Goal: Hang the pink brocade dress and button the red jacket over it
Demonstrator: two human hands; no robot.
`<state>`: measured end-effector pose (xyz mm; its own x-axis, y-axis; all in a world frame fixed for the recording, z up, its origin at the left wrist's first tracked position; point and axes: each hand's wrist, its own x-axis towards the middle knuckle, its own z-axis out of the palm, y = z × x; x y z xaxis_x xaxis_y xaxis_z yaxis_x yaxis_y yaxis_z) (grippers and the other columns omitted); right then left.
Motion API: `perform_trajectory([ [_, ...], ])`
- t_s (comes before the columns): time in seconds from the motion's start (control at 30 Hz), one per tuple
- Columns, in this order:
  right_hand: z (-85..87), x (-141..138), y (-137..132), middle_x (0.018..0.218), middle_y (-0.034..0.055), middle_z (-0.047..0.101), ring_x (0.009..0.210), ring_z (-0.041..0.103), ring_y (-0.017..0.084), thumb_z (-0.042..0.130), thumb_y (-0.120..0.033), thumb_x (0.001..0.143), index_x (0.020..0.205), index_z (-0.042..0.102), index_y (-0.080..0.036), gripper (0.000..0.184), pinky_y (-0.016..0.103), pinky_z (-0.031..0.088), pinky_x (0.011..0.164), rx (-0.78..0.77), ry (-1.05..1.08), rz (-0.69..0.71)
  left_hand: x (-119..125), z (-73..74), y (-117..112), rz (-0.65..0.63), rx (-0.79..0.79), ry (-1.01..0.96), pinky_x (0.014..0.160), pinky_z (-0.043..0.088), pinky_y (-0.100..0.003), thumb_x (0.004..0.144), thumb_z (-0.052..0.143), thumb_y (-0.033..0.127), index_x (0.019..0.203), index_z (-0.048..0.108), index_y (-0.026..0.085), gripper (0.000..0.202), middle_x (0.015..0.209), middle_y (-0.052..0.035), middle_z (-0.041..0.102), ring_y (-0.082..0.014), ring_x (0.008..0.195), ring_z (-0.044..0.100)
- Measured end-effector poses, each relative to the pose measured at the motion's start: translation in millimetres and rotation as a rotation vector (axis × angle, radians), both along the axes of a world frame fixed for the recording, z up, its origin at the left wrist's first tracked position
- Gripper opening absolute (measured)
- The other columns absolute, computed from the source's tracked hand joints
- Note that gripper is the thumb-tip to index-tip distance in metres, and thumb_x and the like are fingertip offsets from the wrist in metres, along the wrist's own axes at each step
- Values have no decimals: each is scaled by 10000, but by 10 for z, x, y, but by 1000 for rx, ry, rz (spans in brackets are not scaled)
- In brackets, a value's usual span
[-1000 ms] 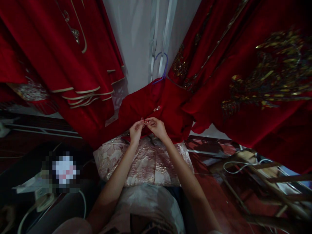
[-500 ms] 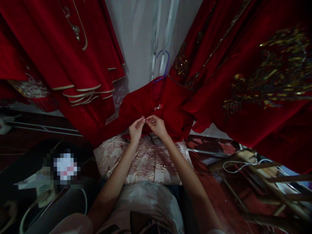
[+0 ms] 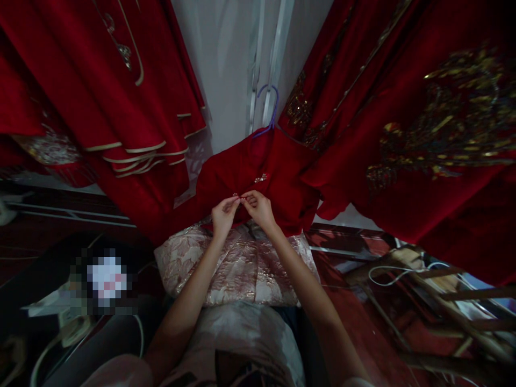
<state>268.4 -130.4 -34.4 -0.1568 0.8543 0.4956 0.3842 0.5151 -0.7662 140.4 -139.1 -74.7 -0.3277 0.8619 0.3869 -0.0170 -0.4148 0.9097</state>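
Note:
A red garment point(image 3: 288, 166) on a purple hanger point(image 3: 274, 110) lies in front of me, its lower part over a shiny pale pink brocade cloth point(image 3: 236, 269) on my lap. My left hand point(image 3: 223, 216) is closed in a pinch at the garment's front. Right beside it, my right hand point(image 3: 259, 208) also pinches there, fingertips meeting the left ones. A small beaded ornament point(image 3: 235, 194) shows just above the left fingertips. Higher up sits a pearly ornament point(image 3: 260, 178). Whatever tiny piece lies between the fingers is too small to make out.
Red garments with pale edging point(image 3: 141, 118) hang at left; a red garment with gold sequins point(image 3: 451, 123) hangs at right. White rails point(image 3: 268, 59) stand against the wall. A power strip point(image 3: 74, 325) with cables lies lower left. A wooden frame point(image 3: 455, 317) stands lower right.
Both hands stay pinched together at the same spot on the garment, with only a slight shift of the left fingers. The view has moved very slightly.

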Motion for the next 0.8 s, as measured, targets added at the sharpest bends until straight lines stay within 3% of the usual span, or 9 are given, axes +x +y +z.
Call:
perform_trajectory([
  [0.4, -81, -33, 62, 838, 23, 628, 680, 597, 97, 578, -255, 829, 901, 653, -179, 129, 199, 519, 631, 16, 26, -36, -111, -24, 28, -46, -31, 85, 823, 537, -316, 756, 663, 421, 898, 706, 143, 315, 916, -86, 733, -185, 840, 682],
  [0.57, -22, -12, 43, 852, 23, 639, 689, 605, 91, 581, -253, 831, 891, 657, -183, 120, 195, 524, 643, 1, -14, -27, -79, -88, 87, -90, -56, 50, 829, 521, -317, 762, 646, 421, 878, 674, 137, 307, 897, -93, 715, -180, 836, 669],
  [0.67, 33, 32, -10, 884, 25, 676, 717, 639, 97, 570, -262, 845, 932, 649, -187, 139, 213, 544, 681, -62, -14, 44, -49, -134, 106, -65, -39, 91, 846, 503, -313, 805, 600, 404, 910, 630, 156, 270, 928, -83, 687, -174, 870, 648],
  [0.8, 8, 269, -144, 1028, 39, 699, 897, 673, 119, 561, -273, 859, 1055, 625, -196, 219, 252, 551, 792, -164, 14, 194, -83, -226, 59, 54, -64, 245, 878, 475, -325, 874, 496, 313, 973, 557, 181, 175, 963, -79, 644, -174, 903, 624],
])
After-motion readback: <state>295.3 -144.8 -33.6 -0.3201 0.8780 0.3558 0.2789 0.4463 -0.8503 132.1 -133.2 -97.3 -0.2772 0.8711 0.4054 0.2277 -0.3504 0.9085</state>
